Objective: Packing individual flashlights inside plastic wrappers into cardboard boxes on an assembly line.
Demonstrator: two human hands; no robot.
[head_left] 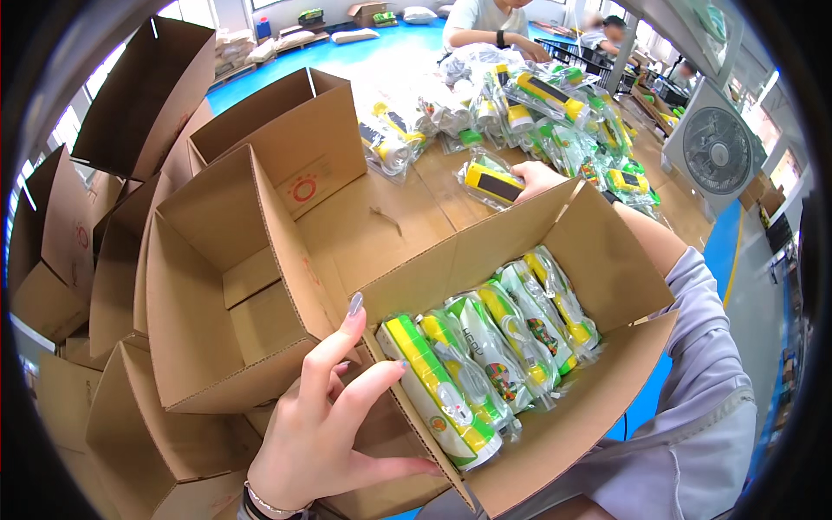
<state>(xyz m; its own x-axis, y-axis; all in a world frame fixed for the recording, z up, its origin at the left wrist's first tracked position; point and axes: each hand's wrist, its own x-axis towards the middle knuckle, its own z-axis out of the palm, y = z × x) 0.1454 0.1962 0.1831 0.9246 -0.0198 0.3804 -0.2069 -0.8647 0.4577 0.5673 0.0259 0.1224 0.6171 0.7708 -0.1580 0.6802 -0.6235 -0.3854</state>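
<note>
An open cardboard carton point(511, 230) stands tilted in front of me. Inside it, a row of clear-bagged yellow, white and green items point(511, 334) lies beside a slim green, yellow and white box point(438, 390) along the left wall. My left hand point(334, 416) rests against the outside of that left wall, fingers spread and holding nothing. Beyond the carton's far wall, my right hand point(535, 179) is closed on a clear-bagged yellow device with a dark panel point(494, 182), at the table top. The carton wall hides part of my right wrist.
Several open empty cartons point(234, 286) crowd the left side. A heap of bagged yellow and green items point(555, 113) covers the far table point(425, 195). A person point(494, 26) works behind it. A grey fan point(715, 147) stands at the right.
</note>
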